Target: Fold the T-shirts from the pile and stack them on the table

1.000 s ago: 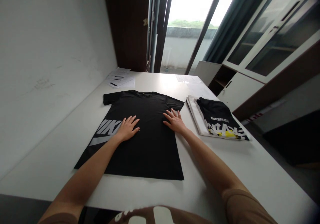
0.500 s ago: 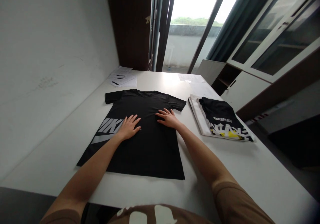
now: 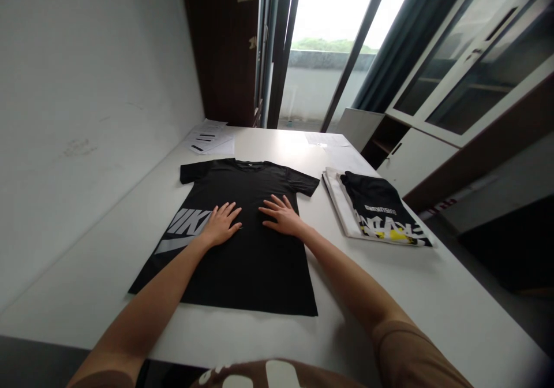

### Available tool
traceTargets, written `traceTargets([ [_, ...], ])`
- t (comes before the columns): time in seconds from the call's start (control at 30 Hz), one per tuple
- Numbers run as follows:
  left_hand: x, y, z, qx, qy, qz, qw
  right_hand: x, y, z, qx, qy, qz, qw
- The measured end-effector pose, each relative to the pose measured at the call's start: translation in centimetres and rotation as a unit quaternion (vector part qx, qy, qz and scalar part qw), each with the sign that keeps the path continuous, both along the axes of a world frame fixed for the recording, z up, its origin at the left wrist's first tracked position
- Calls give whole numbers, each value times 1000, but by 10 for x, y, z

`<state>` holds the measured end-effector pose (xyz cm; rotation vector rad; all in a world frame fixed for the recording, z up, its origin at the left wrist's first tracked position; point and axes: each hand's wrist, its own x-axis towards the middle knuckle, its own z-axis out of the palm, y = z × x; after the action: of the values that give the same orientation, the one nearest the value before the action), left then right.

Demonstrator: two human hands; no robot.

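A black T-shirt [image 3: 251,272] lies spread flat on the white table, collar away from me and hem towards me. Grey-white lettering and a stripe show on its left side, partly covered by my left forearm. My left hand [image 3: 221,226] rests palm down on the shirt beside the lettering, fingers spread. Palm down as well, my right hand [image 3: 282,216] lies on the right half of the shirt's chest with its fingers apart. Neither hand grips the cloth.
To the right is a stack of folded shirts [image 3: 376,203], a black printed one on top of white ones. Papers [image 3: 212,140] lie at the far left corner of the white table [image 3: 372,295], and more sheets [image 3: 326,140] at the far right. A wall borders the left side.
My right hand has slid a little left and towards me over the shirt, closer to my left hand. The left hand stays in about the same spot. The camera view has shifted slightly.
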<state>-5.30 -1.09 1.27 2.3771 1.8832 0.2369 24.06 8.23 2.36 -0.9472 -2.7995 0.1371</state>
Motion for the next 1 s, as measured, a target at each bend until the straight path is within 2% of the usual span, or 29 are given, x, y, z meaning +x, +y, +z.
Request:
traceTargets([
  [0.07,0,0,0,1,2,1,1000,-19,-11,-2,-14,-1,52,999],
  [0.13,1,-1,2,1,4,2,1000,-25,-6,-5,-29,-8,36,999],
  [0.23,2,-1,4,-6,1,2,1000,-4,23,-11,-35,-18,-108,993],
  [0.3,1,-1,4,-9,-3,1,1000,21,45,-13,-27,-14,-219,975],
  [0.37,1,-1,2,-9,-6,-2,1000,42,57,-14,-13,-4,-288,957],
  [0.4,0,0,1,-8,-7,-3,1000,48,59,-14,-6,2,-301,954],
  [0.47,-1,0,-2,-5,-7,-3,1000,49,54,-12,9,10,-281,960],
  [0.57,-1,1,-3,-1,-5,-2,1000,30,33,-11,15,2,-179,984],
  [0.63,-1,0,-3,0,-3,-2,1000,14,20,-11,2,-15,-114,993],
  [0.7,0,0,-3,2,-1,-1,1000,4,16,-13,-24,-34,-86,995],
  [0.77,0,0,-3,4,-1,-1,1000,4,22,-17,-47,-50,-106,992],
  [0.83,0,1,-4,5,-3,-1,1000,14,34,-20,-58,-58,-164,983],
  [1.0,-1,2,-7,6,-10,-4,1000,52,64,-28,-21,-18,-320,947],
])
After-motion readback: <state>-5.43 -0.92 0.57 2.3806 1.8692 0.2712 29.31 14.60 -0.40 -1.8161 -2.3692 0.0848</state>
